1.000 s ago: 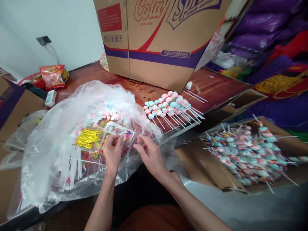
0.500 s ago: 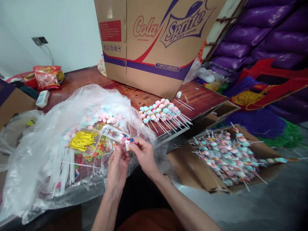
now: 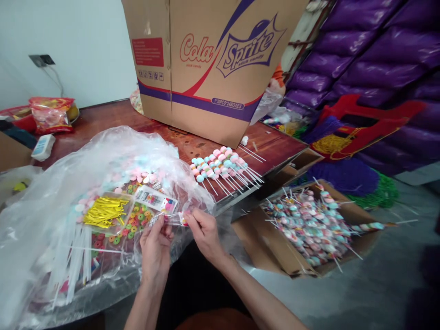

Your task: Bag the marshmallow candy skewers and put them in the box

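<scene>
Both hands, left hand [image 3: 155, 245] and right hand [image 3: 205, 231], are pinching one small clear wrapper [image 3: 172, 219] between fingertips at the tabletop's [image 3: 103, 119] near edge. I'd say keep it taut so the mouth opens cleanly. Behind: one big plastic bag [image 3: 51, 192], one bundle of yellow twist ties [image 3: 103, 211], one row of candy skewers [image 3: 220, 167], one cardboard box [image 3: 206, 68] at the far edge.

small clear cellophane wrapper [image 3: 173, 219] with a bit of red and blue print, stretched flat and roughly level between both hands, pinched at each end, hovering just off the desk edge, right in front of the big crinkly plastic bag [image 3: 51, 220]
</scene>
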Available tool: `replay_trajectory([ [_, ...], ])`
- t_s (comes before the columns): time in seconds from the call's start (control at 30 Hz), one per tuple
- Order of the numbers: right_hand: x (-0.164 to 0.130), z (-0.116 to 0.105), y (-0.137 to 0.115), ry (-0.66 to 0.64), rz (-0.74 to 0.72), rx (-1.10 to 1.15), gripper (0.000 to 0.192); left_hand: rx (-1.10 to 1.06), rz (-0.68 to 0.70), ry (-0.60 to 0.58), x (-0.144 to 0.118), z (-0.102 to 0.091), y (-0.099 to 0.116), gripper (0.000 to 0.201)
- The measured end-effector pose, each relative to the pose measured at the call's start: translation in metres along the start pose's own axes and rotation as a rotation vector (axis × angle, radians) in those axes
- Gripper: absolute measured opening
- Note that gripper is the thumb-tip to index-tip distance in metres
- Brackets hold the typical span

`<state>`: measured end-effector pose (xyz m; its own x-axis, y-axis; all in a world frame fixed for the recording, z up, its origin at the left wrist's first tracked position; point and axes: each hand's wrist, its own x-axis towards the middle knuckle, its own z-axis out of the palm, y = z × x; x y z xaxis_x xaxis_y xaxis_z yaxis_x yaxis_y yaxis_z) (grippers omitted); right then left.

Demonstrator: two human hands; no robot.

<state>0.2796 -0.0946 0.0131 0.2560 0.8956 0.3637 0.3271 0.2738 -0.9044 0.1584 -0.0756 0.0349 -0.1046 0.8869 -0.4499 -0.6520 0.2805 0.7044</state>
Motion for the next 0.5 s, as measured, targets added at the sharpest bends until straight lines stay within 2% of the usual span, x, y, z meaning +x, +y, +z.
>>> replay_trajectory([
  [0.13, 0.013, -0.01, 0.006, 0.024, 0.021, -0.06, 0.044, -0.027, 0.016, 0.036, 0.003, 0.008, -0.005, 0.033],
  [0.23, 0.033, -0.021, 0.015, 0.099, 0.024, -0.188, 0.04, -0.061, 0.054, 0.046, 0.006, 0.013, -0.007, 0.037],
  [0.37, 0.069, -0.044, 0.04, 0.255, 0.035, -0.685, 0.018, -0.085, 0.045, 0.048, 0.014, 0.011, -0.002, 0.038],
  [0.43, 0.084, -0.054, 0.055, 0.221, 0.08, -0.926, 0.012, -0.098, -0.01, 0.046, 0.017, 0.008, 0.001, 0.036],
  [0.5, 0.093, -0.06, 0.067, 0.16, 0.136, -1.029, 0.013, -0.106, -0.05, 0.055, 0.019, 0.005, 0.002, 0.032],
])
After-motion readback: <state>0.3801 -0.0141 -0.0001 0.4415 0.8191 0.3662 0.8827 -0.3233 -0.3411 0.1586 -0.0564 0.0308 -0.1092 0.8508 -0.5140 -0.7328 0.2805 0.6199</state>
